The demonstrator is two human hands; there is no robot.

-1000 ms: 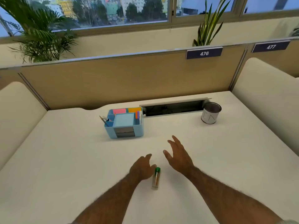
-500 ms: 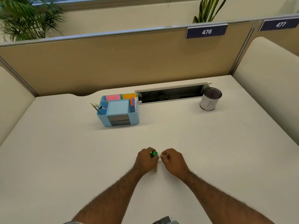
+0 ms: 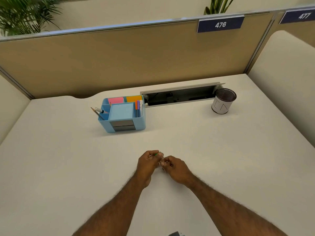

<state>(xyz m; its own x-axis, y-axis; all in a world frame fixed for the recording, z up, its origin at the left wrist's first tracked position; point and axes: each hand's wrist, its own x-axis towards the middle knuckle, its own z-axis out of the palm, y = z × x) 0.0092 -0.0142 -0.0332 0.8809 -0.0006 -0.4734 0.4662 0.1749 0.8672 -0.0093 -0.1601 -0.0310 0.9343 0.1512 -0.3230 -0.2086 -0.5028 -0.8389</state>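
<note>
A small clear tube (image 3: 161, 157) with a green cap sits between both hands near the middle of the white desk (image 3: 221, 159). My left hand (image 3: 148, 163) curls around its capped end, where only a sliver of green shows. My right hand (image 3: 176, 168) pinches the tube's other end with curled fingers. Most of the tube is hidden by the fingers.
A light blue desk organiser (image 3: 122, 114) with sticky notes, pens and a pencil stands behind the hands. A mesh pen cup (image 3: 223, 103) stands at the back right beside an open cable slot (image 3: 180, 96). A tan partition (image 3: 119, 57) closes the desk's far side.
The tube lay on the desk beside my left hand with my right hand open. Both hands then closed on it, and the green cap is now mostly covered by my left fingers.
</note>
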